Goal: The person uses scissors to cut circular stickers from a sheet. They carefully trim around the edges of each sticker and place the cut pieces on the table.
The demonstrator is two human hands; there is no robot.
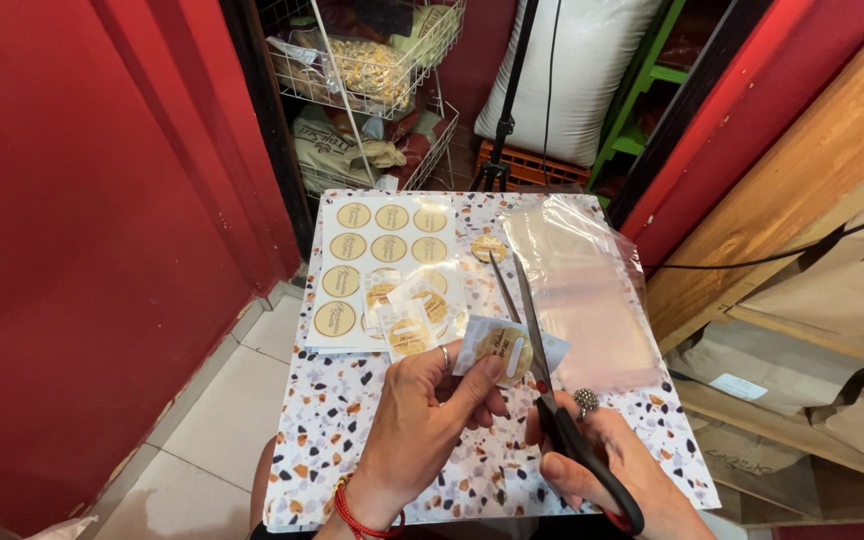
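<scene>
Black-handled scissors (pixel 552 400) being gripped by the right hand (pixel 617 470), blades parted, sticker piece (pixel 507 350) being pinched in the left hand (pixel 422 420) against them, sticker sheet (pixel 382 270) lying beyond.

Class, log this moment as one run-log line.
left hand: pinches sticker piece | right hand: scissors open | sticker sheet on board

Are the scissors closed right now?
No, the scissors in the right hand are open, blades spread beside the sticker piece.
</scene>
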